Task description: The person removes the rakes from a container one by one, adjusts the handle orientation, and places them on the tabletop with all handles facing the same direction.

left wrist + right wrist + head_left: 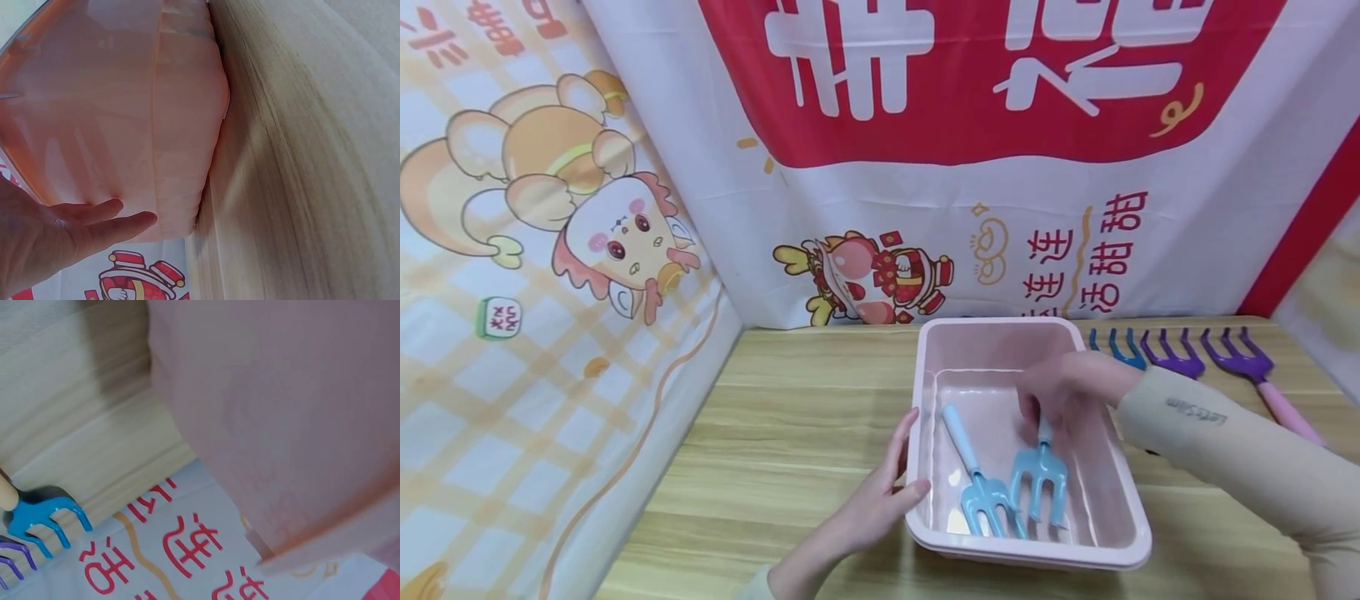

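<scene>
Right hand (1054, 385): fingers curled round handle of light-blue fork (1040, 463), inside pink bin (1037, 552). Second fork (985, 492) lies beside it. Left hand (878, 502): fingers extended, touching bin's left side.

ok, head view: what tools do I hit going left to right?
Loose pale-blue fork → held pale-blue fork → blue rake → purple rake, handle hidden → pink-handled purple rake.
</scene>
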{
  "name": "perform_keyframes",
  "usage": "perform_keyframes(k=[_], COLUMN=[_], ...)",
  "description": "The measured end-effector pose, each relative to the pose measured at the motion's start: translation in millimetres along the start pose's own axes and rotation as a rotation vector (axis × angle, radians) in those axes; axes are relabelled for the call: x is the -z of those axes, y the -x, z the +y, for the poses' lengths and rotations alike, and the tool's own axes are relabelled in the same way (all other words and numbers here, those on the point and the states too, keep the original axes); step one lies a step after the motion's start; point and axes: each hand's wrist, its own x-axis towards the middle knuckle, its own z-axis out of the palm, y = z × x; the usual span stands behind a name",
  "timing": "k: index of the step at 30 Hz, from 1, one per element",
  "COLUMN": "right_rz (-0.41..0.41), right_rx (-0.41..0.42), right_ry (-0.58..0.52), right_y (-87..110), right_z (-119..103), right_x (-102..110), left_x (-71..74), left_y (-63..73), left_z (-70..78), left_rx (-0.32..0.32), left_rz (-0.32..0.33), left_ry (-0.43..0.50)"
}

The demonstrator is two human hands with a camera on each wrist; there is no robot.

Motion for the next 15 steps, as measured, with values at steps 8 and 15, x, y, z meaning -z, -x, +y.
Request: perform_keyframes(k=[8, 15], right_rz=[-0.036, -0.040], right_rx=[0.333, 0.438], right_ry=[0.252, 0.174], right_y=[7.0, 26.0], right_z=[-2.8, -8.2], right_x=[23.1, 30.0], left_x=[-0.9, -0.4], left_y=[0.5, -0.8], left_z=[0.1, -2.7], left_rx=[0.009, 0.011], left_rz=[0.013, 0.017], left_ry=[-0.017, -0.027])
